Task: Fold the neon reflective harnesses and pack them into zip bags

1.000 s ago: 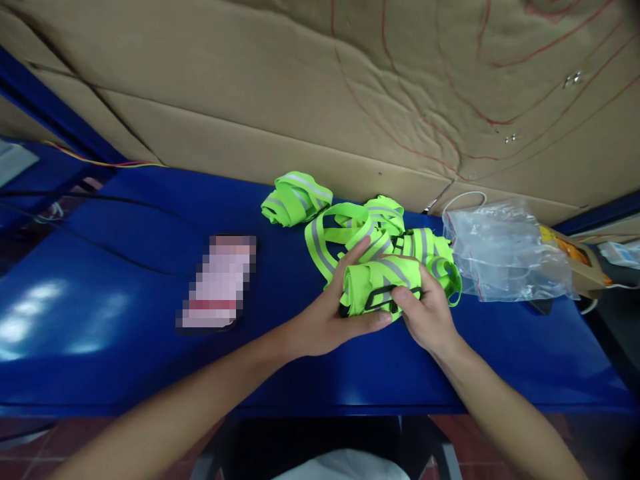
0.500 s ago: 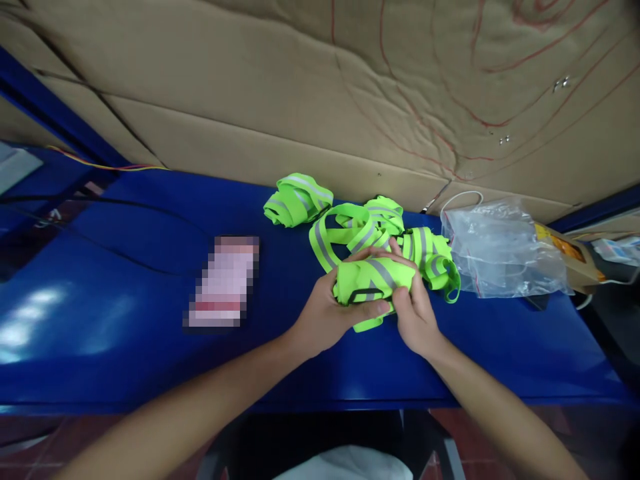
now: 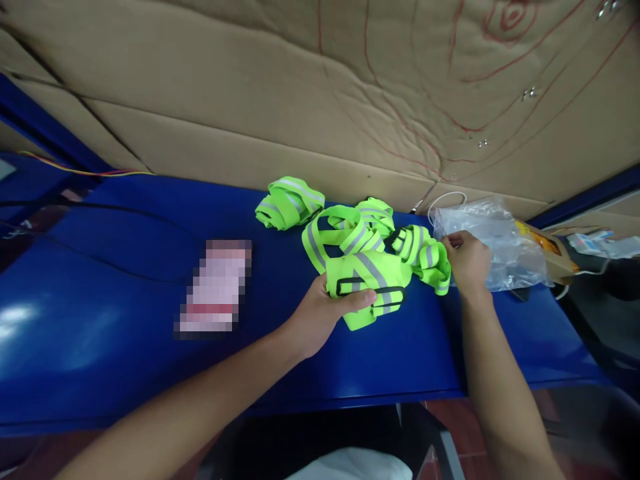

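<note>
My left hand (image 3: 327, 313) grips a folded bundle of neon-green reflective straps (image 3: 370, 270) with grey stripes and black buckles, its thumb lying across the front. Past the bundle, my right hand (image 3: 467, 260) has its fingers closed at the left edge of a clear plastic bag (image 3: 505, 243); the fingertips are partly hidden. Between the hands lies another rolled green strap bundle (image 3: 425, 253). Behind the held bundle rest a loosely looped green strap (image 3: 315, 240) and one more bundle (image 3: 377, 215). A separate bundle (image 3: 289, 203) sits further left.
A phone with a blurred screen (image 3: 215, 287) lies on the blue table (image 3: 125, 353) at left, near black cables (image 3: 115, 208). A cardboard panel (image 3: 225, 87) with red lines rises behind. An open carton (image 3: 557, 257) stands right of the plastic bag.
My right hand has let go of the strap bundle and moved right to the plastic bag. My left hand still holds the bundle. The view has shifted slightly.
</note>
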Motion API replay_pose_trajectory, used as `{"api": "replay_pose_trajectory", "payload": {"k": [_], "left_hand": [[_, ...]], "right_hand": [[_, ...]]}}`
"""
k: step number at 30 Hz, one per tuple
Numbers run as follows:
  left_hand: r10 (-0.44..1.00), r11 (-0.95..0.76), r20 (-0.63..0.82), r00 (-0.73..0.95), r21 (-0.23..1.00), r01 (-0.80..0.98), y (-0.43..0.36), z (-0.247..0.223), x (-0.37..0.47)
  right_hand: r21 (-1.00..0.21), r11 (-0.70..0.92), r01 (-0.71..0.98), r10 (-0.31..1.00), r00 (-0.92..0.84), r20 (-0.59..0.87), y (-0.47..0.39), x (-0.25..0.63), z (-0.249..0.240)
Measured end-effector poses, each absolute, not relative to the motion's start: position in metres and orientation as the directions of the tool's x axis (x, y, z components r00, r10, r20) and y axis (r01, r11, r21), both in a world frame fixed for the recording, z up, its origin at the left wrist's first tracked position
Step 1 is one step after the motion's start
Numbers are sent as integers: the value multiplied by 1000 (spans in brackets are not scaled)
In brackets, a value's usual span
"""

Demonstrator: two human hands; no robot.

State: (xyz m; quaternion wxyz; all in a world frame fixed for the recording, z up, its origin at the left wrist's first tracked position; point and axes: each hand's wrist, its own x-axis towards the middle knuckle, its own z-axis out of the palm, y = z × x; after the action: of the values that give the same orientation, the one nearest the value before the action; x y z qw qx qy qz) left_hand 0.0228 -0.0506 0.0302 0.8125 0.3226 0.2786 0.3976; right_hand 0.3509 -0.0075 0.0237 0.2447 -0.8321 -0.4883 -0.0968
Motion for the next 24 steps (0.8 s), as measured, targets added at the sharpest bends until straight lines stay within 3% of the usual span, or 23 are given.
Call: {"api": "replay_pose_trajectory", "payload": {"k": [4, 7, 10, 14, 20, 24], "left_hand": [[834, 475, -205, 512, 739, -478, -48, 33, 20], [816, 477, -178, 551, 747, -464, -46, 37, 17], [801, 466, -145, 581, 760, -453, -46, 37, 15], [837, 457, -191, 512, 760, -462, -43, 34, 17], [886, 430, -242, 395, 746, -509, -35, 35, 20], [888, 414, -236, 394, 784, -463, -33, 37, 18]], "right_hand": [[-282, -305, 910, 671, 415, 614, -24, 320, 45], [-103, 55, 993, 582, 52, 812, -42, 282, 55], [-11, 291, 957, 617, -179, 767, -55, 248, 52], [-105, 490, 865, 614, -258, 746, -60, 226, 45], [-233, 490, 840, 654, -178, 735, -61, 223, 46], [-215, 531, 820, 667, -248, 703, -62, 226, 48]]}}
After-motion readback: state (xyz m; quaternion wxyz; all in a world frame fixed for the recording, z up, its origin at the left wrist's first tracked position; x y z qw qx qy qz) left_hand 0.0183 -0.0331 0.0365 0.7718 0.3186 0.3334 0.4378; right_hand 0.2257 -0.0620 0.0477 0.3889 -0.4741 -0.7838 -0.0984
